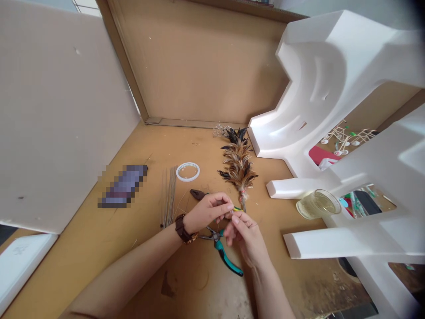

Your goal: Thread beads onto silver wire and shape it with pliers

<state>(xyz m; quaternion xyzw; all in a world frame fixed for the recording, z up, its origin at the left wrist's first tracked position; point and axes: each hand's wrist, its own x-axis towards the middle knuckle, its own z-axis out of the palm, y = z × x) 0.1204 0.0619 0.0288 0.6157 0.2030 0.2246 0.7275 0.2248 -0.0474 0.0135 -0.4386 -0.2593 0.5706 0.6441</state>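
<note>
My left hand (212, 208), with a dark strap on its wrist, and my right hand (245, 232) meet over the table, thumbs and fingers pinched together. What sits between the fingertips is too small to make out. Just beyond them lies a bundle of brown and black feathers (237, 164), its thin stems bound near the bottom and pointing toward my hands. Below my hands rest teal-handled pliers (229, 261), open and partly covered. The dark jaws of another pair of pliers (198, 194) show past my left hand.
Straight thin wires (171, 190) and a white ring (188, 172) lie left of the feathers. Farther left is a pixelated object (122, 187). White foam pieces (308, 79) border the right side, with a cup of yellowish liquid (315, 205). A cardboard wall (212, 66) stands behind.
</note>
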